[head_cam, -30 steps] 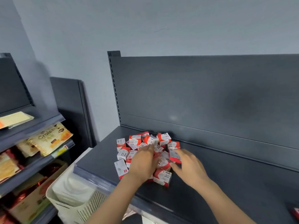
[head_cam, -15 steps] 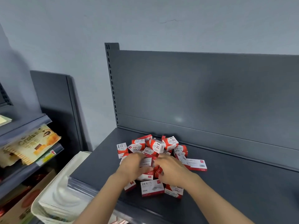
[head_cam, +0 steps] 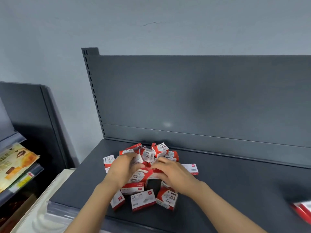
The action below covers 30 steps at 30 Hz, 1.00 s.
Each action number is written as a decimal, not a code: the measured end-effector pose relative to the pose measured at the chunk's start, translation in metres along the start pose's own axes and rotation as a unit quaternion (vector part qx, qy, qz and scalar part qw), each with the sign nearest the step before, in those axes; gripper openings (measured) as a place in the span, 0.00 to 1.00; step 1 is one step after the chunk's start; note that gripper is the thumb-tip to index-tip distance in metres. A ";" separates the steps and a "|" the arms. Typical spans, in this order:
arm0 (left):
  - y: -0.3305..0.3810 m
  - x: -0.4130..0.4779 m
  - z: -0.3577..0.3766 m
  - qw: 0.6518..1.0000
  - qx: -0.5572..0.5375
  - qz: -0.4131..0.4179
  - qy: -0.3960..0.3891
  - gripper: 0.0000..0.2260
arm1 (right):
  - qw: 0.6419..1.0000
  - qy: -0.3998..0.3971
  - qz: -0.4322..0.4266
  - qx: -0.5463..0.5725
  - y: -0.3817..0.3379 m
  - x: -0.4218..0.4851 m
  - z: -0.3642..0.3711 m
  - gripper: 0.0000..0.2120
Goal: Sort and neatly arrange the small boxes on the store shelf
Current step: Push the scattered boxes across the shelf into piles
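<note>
A loose pile of small red and white boxes (head_cam: pixel 151 153) lies on the dark grey shelf (head_cam: pixel 235 190), near its back panel. Both my hands are in the pile. My left hand (head_cam: pixel 124 167) curls its fingers over a white box near the top left. My right hand (head_cam: pixel 173 174) grips the red top of a paper clips box (head_cam: pixel 139 175) between the hands. In front lie a 24/6 staples box (head_cam: pixel 142 200), another paper clips box (head_cam: pixel 166 199) and a tilted box (head_cam: pixel 117 200). A flat box (head_cam: pixel 191 168) lies to the right.
One red and white box (head_cam: pixel 303 211) sits at the far right edge of the shelf. A white basket (head_cam: pixel 42 207) stands below the shelf's left front corner. Snack packets (head_cam: pixel 15 163) fill the neighbouring shelves on the left. The upright back panel (head_cam: pixel 202 98) closes the shelf behind.
Both hands drew together into the middle of the pile. Several boxes slid out toward the shelf's front edge and one flat box came to lie at the right.
</note>
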State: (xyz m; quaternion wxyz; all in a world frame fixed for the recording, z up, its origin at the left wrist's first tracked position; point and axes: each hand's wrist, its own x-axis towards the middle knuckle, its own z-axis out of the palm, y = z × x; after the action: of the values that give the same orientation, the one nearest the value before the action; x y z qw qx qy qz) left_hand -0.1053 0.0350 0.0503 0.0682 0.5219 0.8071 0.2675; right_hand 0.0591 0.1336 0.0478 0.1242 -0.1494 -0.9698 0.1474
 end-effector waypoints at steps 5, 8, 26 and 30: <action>0.059 0.017 0.003 0.997 0.002 0.060 0.050 0.21 | 0.994 0.091 0.045 0.047 0.024 -0.034 -0.035 0.10; 0.110 0.024 0.024 0.992 0.004 0.115 0.044 0.22 | 0.989 0.117 0.082 0.031 0.048 -0.070 -0.061 0.08; 0.387 0.035 0.235 0.972 -0.039 0.159 -0.166 0.09 | 0.921 0.080 0.364 -0.111 0.231 -0.326 -0.175 0.11; 0.400 0.038 0.257 0.970 0.034 0.127 -0.202 0.12 | 0.916 0.030 0.385 -0.110 0.248 -0.337 -0.169 0.10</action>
State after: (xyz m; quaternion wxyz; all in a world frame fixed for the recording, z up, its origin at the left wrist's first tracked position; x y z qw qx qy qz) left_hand 0.3007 0.2862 0.0399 0.1776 0.6658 0.7120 0.1349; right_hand 0.4817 0.2921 0.0575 0.0701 -0.5284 -0.8430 0.0720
